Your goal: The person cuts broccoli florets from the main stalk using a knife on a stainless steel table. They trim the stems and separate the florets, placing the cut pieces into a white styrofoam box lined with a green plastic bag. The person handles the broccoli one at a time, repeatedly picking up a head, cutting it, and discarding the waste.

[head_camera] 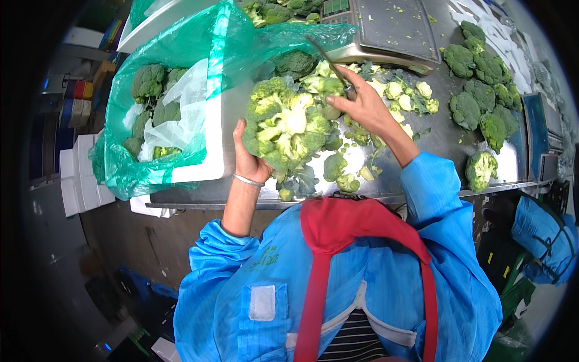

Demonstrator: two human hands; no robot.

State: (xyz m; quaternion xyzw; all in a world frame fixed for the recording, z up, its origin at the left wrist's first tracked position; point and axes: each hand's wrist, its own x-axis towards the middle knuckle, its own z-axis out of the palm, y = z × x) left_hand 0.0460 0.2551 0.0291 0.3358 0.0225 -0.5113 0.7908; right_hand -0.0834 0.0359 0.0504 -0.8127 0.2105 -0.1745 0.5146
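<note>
My left hand (249, 158) holds a large broccoli head (289, 126) from its left side, with the pale cut stem side facing up. My right hand (364, 104) grips a knife (330, 63) by its handle, the blade pointing up and left. A green piece of broccoli (329, 86) lies by the knife, at my right fingertips; whether I hold it too, I cannot tell. Cut stem pieces (405, 102), leaves and small florets (334, 167) are scattered on the metal table (443, 154) around my hands. Behind the held head sits a dark green broccoli head (295, 63).
A white foam box (215, 145) lined with a green plastic bag (167, 40) holds broccoli at the left. A metal-topped scale (396, 27) stands at the back. Several broccoli heads (486, 68) lie at the right, one (481, 171) near the table's front edge.
</note>
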